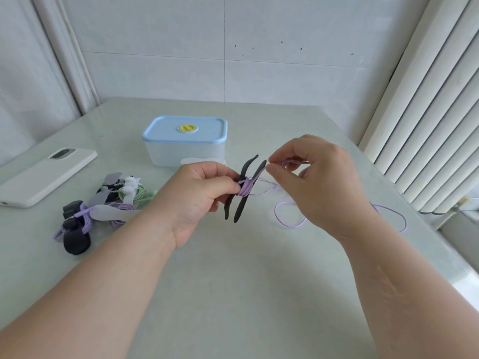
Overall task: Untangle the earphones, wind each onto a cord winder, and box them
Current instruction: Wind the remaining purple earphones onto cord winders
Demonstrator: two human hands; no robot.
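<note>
Surface: pale table (233, 294) against a tiled wall.
Left hand (199, 200): fingers clamped on black winder (242, 193), held above the table.
Right hand (318, 177): thumb and forefinger pinch purple cord (287, 213); a few turns wrap the winder, the slack loops on the table.
Box (185, 142): lidded, behind the hands.
Left side: wound earphones (103, 203), phone (44, 174).

Pale table (233, 294) vs white tiled wall (285, 47), blinds (427, 125) on rt
</note>
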